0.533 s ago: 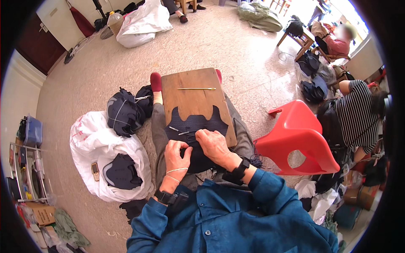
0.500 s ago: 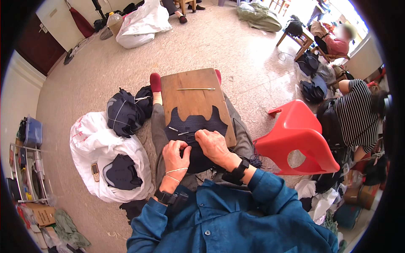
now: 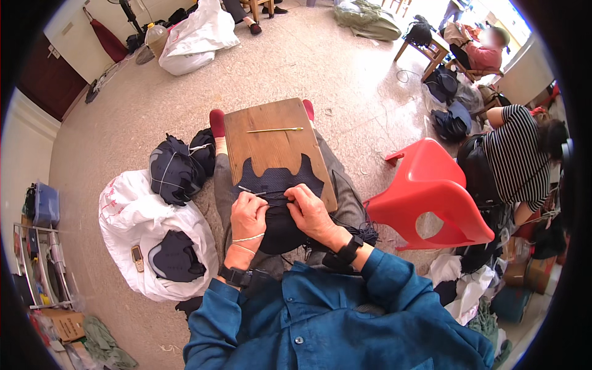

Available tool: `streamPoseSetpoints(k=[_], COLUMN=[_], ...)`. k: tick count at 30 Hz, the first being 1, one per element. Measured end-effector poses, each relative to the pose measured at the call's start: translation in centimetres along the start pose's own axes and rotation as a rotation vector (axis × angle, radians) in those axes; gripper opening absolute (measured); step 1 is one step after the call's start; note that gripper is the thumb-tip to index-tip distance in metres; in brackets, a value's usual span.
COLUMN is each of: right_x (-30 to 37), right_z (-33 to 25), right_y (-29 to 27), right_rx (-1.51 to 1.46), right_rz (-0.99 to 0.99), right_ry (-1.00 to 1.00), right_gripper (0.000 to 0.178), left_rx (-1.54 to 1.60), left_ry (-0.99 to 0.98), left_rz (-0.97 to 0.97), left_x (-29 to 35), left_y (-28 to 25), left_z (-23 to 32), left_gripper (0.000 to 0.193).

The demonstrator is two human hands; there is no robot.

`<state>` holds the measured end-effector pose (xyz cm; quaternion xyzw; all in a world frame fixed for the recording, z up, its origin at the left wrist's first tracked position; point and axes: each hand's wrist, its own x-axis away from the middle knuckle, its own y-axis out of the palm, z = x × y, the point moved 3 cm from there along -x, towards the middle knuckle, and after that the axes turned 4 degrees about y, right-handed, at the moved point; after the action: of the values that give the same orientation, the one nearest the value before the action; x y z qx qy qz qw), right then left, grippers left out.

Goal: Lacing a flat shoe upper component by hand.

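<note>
Well, the dark fabric piece [image 3: 281, 177] lies on the near end of the wooden board [image 3: 277, 145], two prongs pointing farward, long axis unclear; left hand [image 3: 248, 217] and right hand [image 3: 312, 216] have fingertips together, anything pinched too small to tell

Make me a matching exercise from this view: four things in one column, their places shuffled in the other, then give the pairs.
Things
1. Mobile phone
2. Long needle
3. Navy fabric piece
4. Red plastic chair

Places
A. Beneath the left hand and right hand
B. On the floor, at the person's right
C. On the white sack, at the person's left
D. On bare wood of the board

Pairs: 1-C, 2-D, 3-A, 4-B
</note>
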<state>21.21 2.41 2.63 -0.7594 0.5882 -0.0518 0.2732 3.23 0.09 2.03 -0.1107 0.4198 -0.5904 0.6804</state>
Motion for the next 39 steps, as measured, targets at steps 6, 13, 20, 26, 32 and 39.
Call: streamPoseSetpoints(k=[6, 13, 20, 26, 32, 39], right_x=[-0.9, -2.6, -2.4, -2.2, -1.9, -1.5], right_z=[0.5, 0.6, 0.7, 1.0, 1.3, 2.2], right_y=[-0.3, -0.2, -0.6, -1.1, -1.5, -2.2], right_rx=[-0.015, 0.210, 0.266, 0.244, 0.198, -0.091], right_rz=[0.049, -0.115, -0.083, -0.046, 0.010, 0.084], right_ry=[0.008, -0.099, -0.131, -0.124, -0.079, 0.216], right_gripper=[0.017, 0.009, 0.006, 0.007, 0.007, 0.013], left_rx=[0.164, 0.185, 0.184, 0.157, 0.192, 0.227], left_ry=[-0.144, -0.139, -0.173, -0.186, -0.159, -0.117], left_rz=[-0.009, 0.021, 0.058, 0.069, 0.091, 0.209], left_x=[0.5, 0.5, 0.6, 0.8, 0.9, -0.4], left_y=[0.0, 0.0, -0.3, 0.1, 0.1, -1.4], left_z=[-0.6, -0.1, 0.1, -0.3, -0.3, 0.5], left_gripper=[0.012, 0.015, 0.020, 0.017, 0.014, 0.016])
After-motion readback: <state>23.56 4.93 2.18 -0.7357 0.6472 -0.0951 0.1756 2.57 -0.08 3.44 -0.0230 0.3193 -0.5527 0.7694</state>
